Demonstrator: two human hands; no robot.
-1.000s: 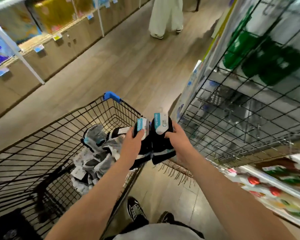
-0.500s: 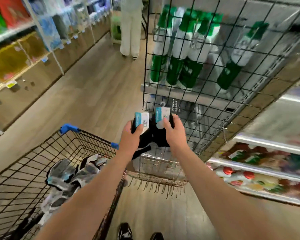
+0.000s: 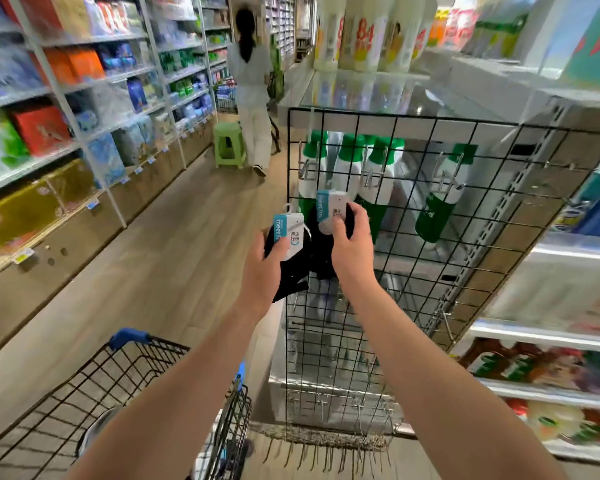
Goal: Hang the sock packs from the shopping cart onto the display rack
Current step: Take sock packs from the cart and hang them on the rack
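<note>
Holds two sock packs, one in each hand, beyond the far right corner of the shopping cart [image 3: 153,345] and before the display rack [image 3: 395,118]. Clamps the left grip [image 3: 262,268] on the left sock pack [image 3: 289,237], with the thumb across the white and teal header card and the fingers curled behind the black socks. Carries this pack just left of the left edge of the rack, apart from the wires and lower than the other pack. Pinches the right sock pack [image 3: 331,211] in the right grip [image 3: 352,251], with the thumb on the front of the card and the fingers wrapped round its right side. Presents this pack in front of the black wire grid, a little below and between two silver hooks [image 3: 371,174]. Cannot tell whether it touches the wires. Has neither pack hung on a hook yet.

Sees green and white bottles [image 3: 378,157] through the grid, on the far side of it. Finds a heap of loose hooks [image 3: 326,439] at the foot of the rack, near the cart. Looks along a wooden floor [image 3: 170,237] to a person [image 3: 252,98] in pale clothes, far in the aisle, just beside a green stool [image 3: 227,143]. Passes shelves [image 3: 66,98] of boxed goods on the left.
</note>
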